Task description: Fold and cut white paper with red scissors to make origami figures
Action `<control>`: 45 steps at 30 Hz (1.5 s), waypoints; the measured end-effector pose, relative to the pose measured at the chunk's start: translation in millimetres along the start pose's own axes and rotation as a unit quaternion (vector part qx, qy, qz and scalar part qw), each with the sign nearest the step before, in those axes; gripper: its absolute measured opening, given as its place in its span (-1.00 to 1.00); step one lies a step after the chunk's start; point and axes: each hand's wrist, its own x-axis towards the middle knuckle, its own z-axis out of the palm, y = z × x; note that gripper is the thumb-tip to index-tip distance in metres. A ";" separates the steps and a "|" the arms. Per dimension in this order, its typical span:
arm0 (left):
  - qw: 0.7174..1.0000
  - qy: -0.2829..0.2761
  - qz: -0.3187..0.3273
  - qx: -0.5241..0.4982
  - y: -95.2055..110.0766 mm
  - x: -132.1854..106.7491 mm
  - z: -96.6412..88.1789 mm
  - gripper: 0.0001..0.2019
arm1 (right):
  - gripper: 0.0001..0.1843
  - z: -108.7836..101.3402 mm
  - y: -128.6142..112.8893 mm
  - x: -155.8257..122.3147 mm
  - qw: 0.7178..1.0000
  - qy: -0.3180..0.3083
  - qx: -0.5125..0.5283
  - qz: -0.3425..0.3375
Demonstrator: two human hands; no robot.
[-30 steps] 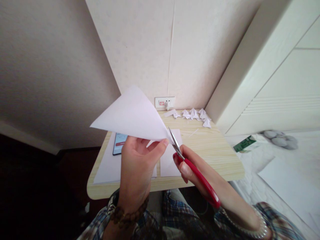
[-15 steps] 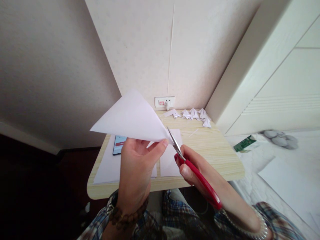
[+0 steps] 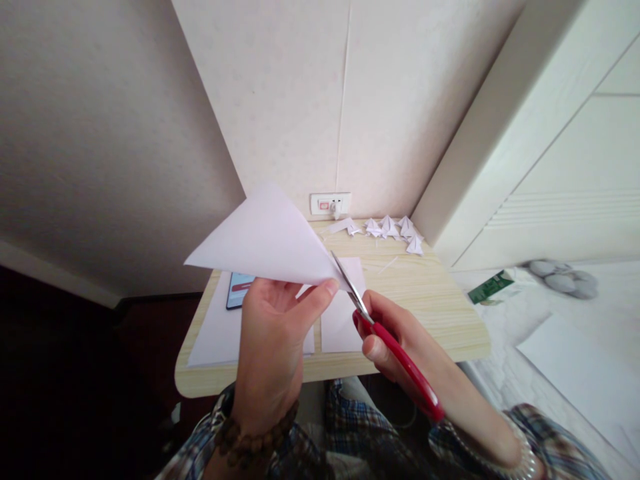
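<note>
My left hand (image 3: pixel 280 320) pinches a white sheet of paper (image 3: pixel 260 237) along its lower edge, thumb on top near the right corner. The sheet is folded to a pointed, triangular shape and is held up above the table. Red-handled scissors (image 3: pixel 400 353) are in my right hand (image 3: pixel 405 333), fingers wrapped round the handles. Their metal blades point up and left and lie at the paper's right edge, just beyond my left thumb. Whether the blades are cutting through the paper here I cannot tell.
A wooden table (image 3: pixel 440 327) carries white sheets (image 3: pixel 215 340), a phone (image 3: pixel 237 290) partly hidden by my left hand, and several folded paper pieces (image 3: pixel 389 227) at the back. Behind it is a wall socket (image 3: pixel 330 203). A green-and-white box (image 3: pixel 493 287) lies on the right.
The paper and both hands have shifted very slightly to the right. The scissor blades look a little closer together along the paper's right edge. Both grips are the same.
</note>
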 end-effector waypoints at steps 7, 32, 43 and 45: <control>1.000 -0.016 -0.012 0.003 0.6 -1.6 -0.4 -0.82 | -0.36 -3.9 7.9 1.1 1.000 -0.006 0.020 -0.012; 0.999 0.027 0.038 0.003 -10.9 -0.7 1.4 -0.66 | -0.42 4.3 2.6 -3.6 0.999 -0.006 0.050 -0.018; 0.955 0.060 0.273 0.098 -15.3 -2.6 1.6 -0.61 | -0.42 13.5 5.5 -1.3 0.995 -0.004 0.096 -0.022; 0.935 0.055 0.300 0.181 -15.2 -6.0 -2.0 -0.78 | -0.42 13.8 4.8 -1.0 0.995 -0.002 0.097 -0.023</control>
